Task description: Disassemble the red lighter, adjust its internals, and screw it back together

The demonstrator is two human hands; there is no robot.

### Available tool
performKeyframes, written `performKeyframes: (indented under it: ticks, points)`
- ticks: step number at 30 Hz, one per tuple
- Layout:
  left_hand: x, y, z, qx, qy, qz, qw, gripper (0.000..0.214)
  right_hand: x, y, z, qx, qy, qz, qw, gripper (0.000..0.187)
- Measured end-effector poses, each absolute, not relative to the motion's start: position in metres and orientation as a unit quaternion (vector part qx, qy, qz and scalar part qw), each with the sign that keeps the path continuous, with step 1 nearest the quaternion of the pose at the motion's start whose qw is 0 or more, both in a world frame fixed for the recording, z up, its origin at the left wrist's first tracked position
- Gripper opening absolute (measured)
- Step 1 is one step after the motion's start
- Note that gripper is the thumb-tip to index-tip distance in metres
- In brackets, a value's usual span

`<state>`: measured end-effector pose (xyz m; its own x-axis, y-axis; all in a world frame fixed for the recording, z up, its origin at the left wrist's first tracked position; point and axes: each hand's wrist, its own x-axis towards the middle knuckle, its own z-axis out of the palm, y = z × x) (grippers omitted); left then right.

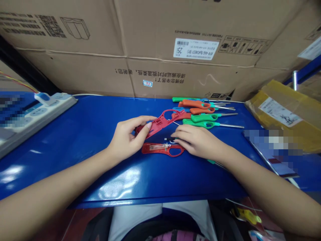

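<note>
My left hand (127, 137) pinches a red plastic lighter shell half (160, 122) and holds it just above the blue table (87, 134). A second red shell half (160, 149) with inner parts lies flat under it. My right hand (195, 140) rests on the right end of that lying half, fingers curled on a small dark part (168, 139) that I cannot make out clearly. A pile of finished long-nozzle lighters (203, 113) in green, orange, red and blue lies just beyond my right hand.
A white power strip (37, 112) sits at the left. Large cardboard boxes (140, 47) wall off the back. A yellow-taped parcel (283, 113) lies at the right, with a flat pixelated item (273, 147) in front of it. The table's near edge is by my lap.
</note>
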<state>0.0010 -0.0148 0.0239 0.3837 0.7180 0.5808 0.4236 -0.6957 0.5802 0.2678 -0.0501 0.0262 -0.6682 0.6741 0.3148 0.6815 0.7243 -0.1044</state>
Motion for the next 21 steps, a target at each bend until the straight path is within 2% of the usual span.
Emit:
performKeyframes:
  ticks: [4, 9, 12, 17, 21]
  points:
    - [-0.004, -0.025, 0.03, 0.86, 0.205, 0.405, 0.231, 0.027, 0.271, -0.046, 0.023, -0.395, -0.905, 0.026, 0.156, 0.025]
    - [-0.001, -0.029, 0.027, 0.924, 0.089, 0.267, 0.259, 0.028, 0.275, -0.04, 0.026, -0.397, -0.905, 0.034, 0.15, 0.026]
    - [0.001, -0.028, 0.025, 0.952, 0.077, 0.208, 0.21, 0.026, 0.276, -0.039, 0.027, -0.4, -0.903, 0.033, 0.157, 0.025]
    - [0.002, -0.023, 0.028, 0.958, 0.118, 0.209, 0.159, 0.023, 0.276, -0.041, 0.03, -0.402, -0.895, 0.039, 0.188, 0.022]
    - [0.002, -0.02, 0.031, 0.956, 0.19, 0.177, 0.133, 0.025, 0.273, -0.048, 0.038, -0.39, -0.877, 0.143, 0.244, 0.02]
